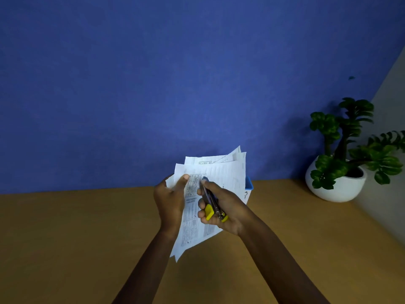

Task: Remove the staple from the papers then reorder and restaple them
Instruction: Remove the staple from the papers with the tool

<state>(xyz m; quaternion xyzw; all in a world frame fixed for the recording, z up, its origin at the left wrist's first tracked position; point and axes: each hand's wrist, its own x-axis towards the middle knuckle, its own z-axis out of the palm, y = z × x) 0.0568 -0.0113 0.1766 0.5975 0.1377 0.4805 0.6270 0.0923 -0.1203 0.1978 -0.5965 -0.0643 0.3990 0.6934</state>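
Several printed papers [221, 172] are held in the air above the table [87, 238], in front of the blue wall. The left hand [169, 198] grips the stack along its left edge, with the thumb laid across the front sheet and the fingers behind. The right hand [225, 207] is wrapped around a small metal tool [211, 202] with yellow parts. Its blue-tipped nose is set against the front sheet near the upper left, just beside the left thumb. I cannot tell from my feed whether it is a stapler or a staple remover, and the staple itself is too small to make out.

My read on progress: the sheets fan apart at their far corners and along the bottom, so they are not squared up. That suggests either the staple is being worked loose, or it is out and the stack is not yet tidy enough to fasten. No sheet lies aside on the table, so I judge the reordering not done. What remains, as I see it, is to finish at that corner, shuffle, align and restaple.

Behind the papers a blue container [249, 184] peeks out, and a plant [350, 139] in a white pot [337, 189] stands at the right.
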